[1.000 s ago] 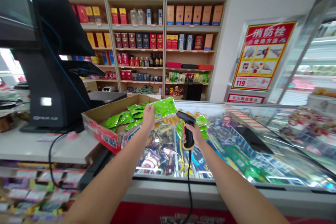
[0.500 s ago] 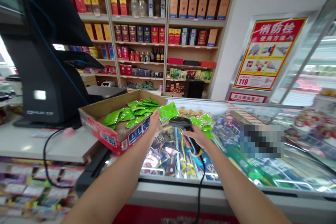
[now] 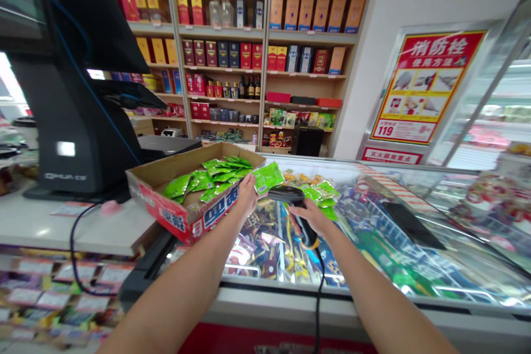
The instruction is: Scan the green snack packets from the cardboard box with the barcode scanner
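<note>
Work seems midway: left hand [image 3: 248, 197] grips 1 green packet [image 3: 268, 177], right hand [image 3: 312, 215] a scanner [image 3: 287, 194]; loose packets [image 3: 327, 191] beyond right hand look done, boxed packets [image 3: 199, 181] beside left remain.

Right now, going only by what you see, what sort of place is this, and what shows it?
Most likely a shop checkout: a black till stands at left, shelves hold rows of boxes, and the right hand grips a barcode scanner.
</note>
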{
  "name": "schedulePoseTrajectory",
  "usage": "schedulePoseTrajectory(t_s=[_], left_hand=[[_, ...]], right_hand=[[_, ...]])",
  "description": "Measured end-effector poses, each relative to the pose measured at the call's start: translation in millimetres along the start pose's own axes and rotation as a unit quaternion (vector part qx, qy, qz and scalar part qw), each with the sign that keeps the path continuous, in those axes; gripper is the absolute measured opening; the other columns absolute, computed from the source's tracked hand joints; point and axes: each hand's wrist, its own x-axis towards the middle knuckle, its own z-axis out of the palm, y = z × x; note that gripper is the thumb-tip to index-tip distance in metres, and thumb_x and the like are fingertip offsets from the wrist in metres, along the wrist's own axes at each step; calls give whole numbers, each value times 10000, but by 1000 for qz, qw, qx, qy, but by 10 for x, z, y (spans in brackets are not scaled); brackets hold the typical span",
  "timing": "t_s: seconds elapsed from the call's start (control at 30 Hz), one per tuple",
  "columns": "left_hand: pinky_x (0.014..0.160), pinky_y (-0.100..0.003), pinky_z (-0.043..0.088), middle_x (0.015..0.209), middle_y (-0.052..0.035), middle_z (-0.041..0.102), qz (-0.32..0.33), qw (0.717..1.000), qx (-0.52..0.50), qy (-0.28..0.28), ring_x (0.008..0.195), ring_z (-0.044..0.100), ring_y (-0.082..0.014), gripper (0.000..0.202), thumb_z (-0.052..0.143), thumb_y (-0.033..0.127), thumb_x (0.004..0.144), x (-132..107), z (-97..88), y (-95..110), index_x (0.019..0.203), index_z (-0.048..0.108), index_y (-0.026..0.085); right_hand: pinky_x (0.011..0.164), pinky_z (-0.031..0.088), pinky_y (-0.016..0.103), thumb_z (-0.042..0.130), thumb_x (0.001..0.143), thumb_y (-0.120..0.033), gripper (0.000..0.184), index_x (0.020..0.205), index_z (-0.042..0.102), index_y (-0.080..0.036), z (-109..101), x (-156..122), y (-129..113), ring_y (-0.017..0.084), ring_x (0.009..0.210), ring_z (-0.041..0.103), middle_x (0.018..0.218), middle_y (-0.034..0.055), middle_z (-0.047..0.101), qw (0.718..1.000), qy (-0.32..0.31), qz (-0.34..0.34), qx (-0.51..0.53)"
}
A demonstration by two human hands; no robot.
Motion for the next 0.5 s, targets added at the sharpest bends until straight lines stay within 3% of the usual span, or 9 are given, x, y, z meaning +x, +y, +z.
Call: schedulePoseTrajectory(t_s=[0.13, 0.27, 0.4, 0.5], left_hand=[[749, -365, 580, 867, -24, 712, -7, 1000, -4, 2, 875, 702, -203, 218, 673, 337, 803, -4, -4, 8, 934, 564, 201], [794, -400, 583, 904, -41, 719, -13, 1000, -21, -19, 899, 701, -208, 225, 666, 321, 819, -5, -29, -20, 981, 570, 197], [844, -450, 573, 909, -57, 716, -36, 996, -60, -54, 899, 699, -215, 161, 640, 224, 834, -6, -33, -92, 967, 567, 172], [852, -474, 570, 870, -47, 703, -69, 992, -86, -55, 866, 699, -200, 105, 561, 124, 859, 10, 69, -139, 955, 556, 168]], right_hand=[[374, 425, 230, 656, 757, -419, 269, 691, 601, -164, 15, 0, -10, 128, 344, 535, 496, 8, 607, 1000, 0, -9, 3], [351, 427, 229, 680, 717, -417, 271, 695, 602, -158, 41, -1, -49, 128, 337, 534, 493, 3, 600, 999, 39, -6, 34], [338, 440, 232, 704, 670, -415, 285, 733, 604, -156, -19, -1, -126, 132, 343, 544, 505, -1, 613, 987, 126, -15, 103], [326, 443, 236, 713, 654, -411, 288, 728, 594, -160, -160, -13, -211, 135, 340, 543, 488, -8, 606, 961, 223, -27, 161]])
